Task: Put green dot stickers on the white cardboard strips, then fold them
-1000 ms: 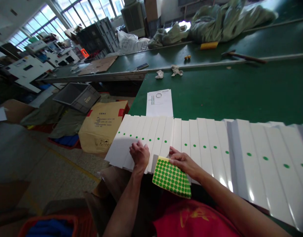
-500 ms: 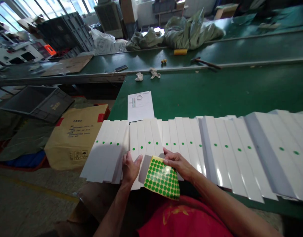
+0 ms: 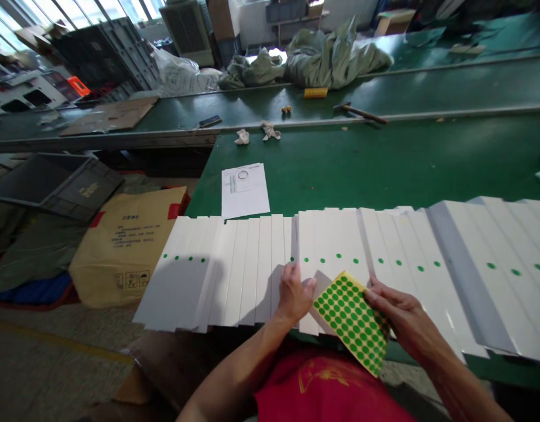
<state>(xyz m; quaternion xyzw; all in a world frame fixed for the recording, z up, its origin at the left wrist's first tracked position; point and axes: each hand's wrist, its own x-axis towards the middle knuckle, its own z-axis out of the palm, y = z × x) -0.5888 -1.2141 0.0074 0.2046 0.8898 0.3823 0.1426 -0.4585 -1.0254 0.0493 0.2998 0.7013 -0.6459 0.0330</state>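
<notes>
A row of overlapping flat white boxes point(image 3: 248, 269) lies along the near edge of the green table, many with one green dot sticker each. My left hand point(image 3: 295, 296) is at the left edge of a dotted group in the middle, fingers curled against it and thumb to the right. Pinched between the thumb and fingers of my right hand point(image 3: 402, 308) is a yellow-backed sheet of round green stickers point(image 3: 351, 322), tilted over the boxes' near ends. Boxes just left of my left hand show no dots; those at the far left do.
A printed paper point(image 3: 245, 190) lies behind the boxes. Farther back are crumpled tissues point(image 3: 270, 131), a hammer point(image 3: 360, 112) and a yellow roll point(image 3: 315, 92). Left of the table stand a tan paper sack point(image 3: 129, 246) and a grey crate point(image 3: 59, 181).
Both hands have moved right, the sticker sheet with them. The dotted group by my left hand has shifted right, and undotted boxes now show where it lay.
</notes>
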